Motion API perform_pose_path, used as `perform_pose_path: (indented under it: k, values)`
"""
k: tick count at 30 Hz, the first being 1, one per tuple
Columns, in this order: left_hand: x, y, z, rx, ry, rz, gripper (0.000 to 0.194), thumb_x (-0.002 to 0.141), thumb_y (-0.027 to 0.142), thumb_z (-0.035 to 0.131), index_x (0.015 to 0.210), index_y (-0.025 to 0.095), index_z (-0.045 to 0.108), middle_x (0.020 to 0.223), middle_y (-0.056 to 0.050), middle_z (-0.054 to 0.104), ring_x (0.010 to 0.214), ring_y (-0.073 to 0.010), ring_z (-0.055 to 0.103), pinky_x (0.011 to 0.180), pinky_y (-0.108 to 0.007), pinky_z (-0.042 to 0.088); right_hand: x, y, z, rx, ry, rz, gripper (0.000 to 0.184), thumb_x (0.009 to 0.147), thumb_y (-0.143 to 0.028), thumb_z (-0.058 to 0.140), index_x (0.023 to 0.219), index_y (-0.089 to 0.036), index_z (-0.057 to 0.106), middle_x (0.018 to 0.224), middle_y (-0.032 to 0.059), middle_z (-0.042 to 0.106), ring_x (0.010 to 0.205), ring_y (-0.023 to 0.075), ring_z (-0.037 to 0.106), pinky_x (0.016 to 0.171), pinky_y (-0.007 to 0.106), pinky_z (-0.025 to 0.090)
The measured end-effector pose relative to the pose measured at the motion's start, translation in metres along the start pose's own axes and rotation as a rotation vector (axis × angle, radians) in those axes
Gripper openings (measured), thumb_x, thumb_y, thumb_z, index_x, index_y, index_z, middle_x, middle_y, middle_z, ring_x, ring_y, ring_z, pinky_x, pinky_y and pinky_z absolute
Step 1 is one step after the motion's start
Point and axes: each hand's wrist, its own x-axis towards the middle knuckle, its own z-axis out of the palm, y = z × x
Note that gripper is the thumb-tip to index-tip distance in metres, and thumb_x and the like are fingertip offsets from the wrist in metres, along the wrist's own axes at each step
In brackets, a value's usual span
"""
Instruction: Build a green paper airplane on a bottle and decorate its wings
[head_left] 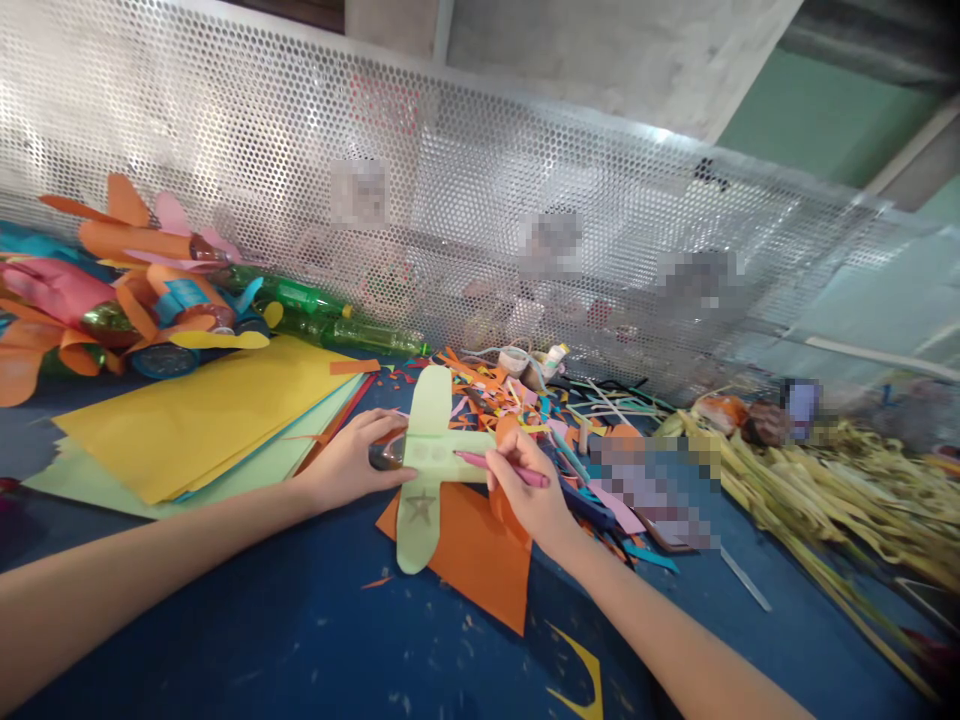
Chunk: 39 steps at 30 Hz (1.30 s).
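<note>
In the middle of the table lies a toy plane, a plastic bottle wrapped in light green paper with long rounded wings. A star is drawn on its near wing, and faint round marks show on its body. My left hand is closed around the bottle's dark, see-through end. A pink pen sits between the fingers of my right hand, its tip at the plane's body. An orange paper sheet lies partly under the plane.
Yellow and pale green paper sheets are stacked on the left. Behind them lie green bottles and finished bottle planes. Colourful paper scraps cover the table's back, before a perforated metal screen. Dry leaf strips lie right.
</note>
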Motion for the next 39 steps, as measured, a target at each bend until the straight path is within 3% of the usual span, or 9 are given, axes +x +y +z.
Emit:
perform_pose_path:
  k: [39]
  values:
    - [-0.0001, -0.0008, 0.0003, 0.013, 0.016, 0.018, 0.049, 0.070, 0.044, 0.070, 0.110, 0.020, 0.055, 0.118, -0.011, 0.057, 0.113, -0.0266, 0.052, 0.097, -0.042, 0.043, 0.0024, -0.0017, 0.0002, 0.021, -0.027, 0.019, 0.022, 0.088, -0.028, 0.051, 0.071, -0.022, 0.040, 0.057, -0.0043, 0.054, 0.055, 0.0117, 0.052, 0.058, 0.024, 0.040]
